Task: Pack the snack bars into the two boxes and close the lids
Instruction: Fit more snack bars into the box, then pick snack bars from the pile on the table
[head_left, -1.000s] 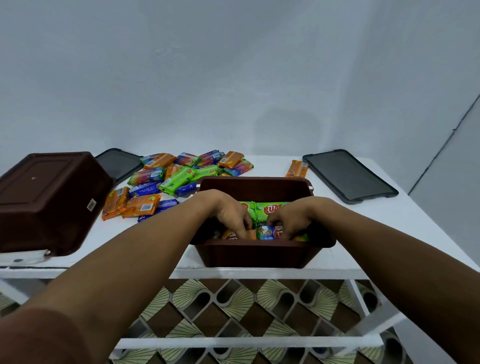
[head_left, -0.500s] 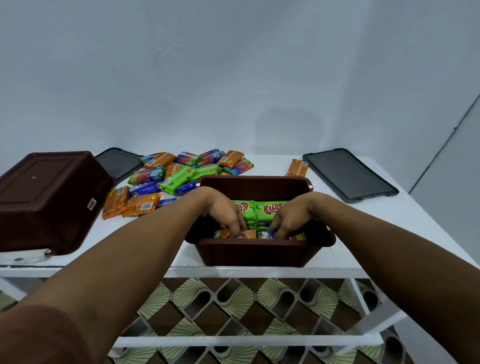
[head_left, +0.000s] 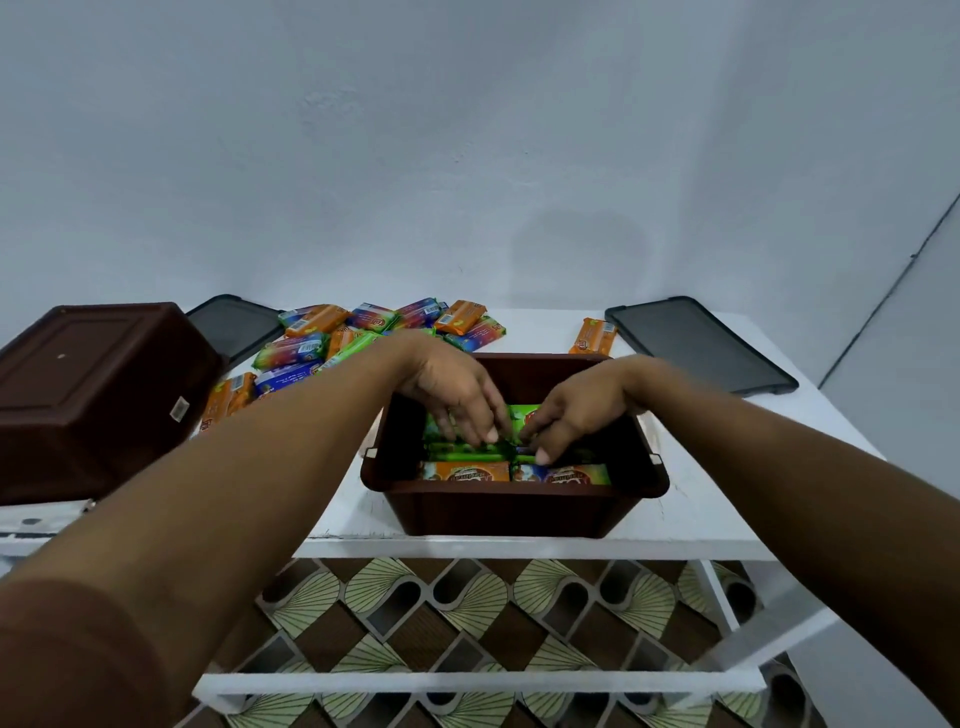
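Observation:
An open brown box (head_left: 514, 506) stands at the white table's front edge. Inside it lie green bars (head_left: 462, 453) in the middle and an orange bar (head_left: 464, 472) with a multicoloured bar (head_left: 569, 474) along the near wall. Both hands reach into the box. My left hand (head_left: 457, 389) has its fingertips down on the green bars. My right hand (head_left: 576, 413) touches the same bars from the right, its fingertips close to the left ones. A loose pile of snack bars (head_left: 363, 332) lies behind the box. A second brown box (head_left: 93, 395) rests upside down at the left.
Two dark lids lie flat at the back, one at the left (head_left: 234, 327) and one at the right (head_left: 696, 345). A single orange bar (head_left: 592, 335) lies beside the right lid. The table's (head_left: 727, 499) front edge drops to a patterned floor (head_left: 467, 613).
Both hands have moved from the near row of bars farther back to the green bars in the middle, uncovering the orange and multicoloured bars at the near wall.

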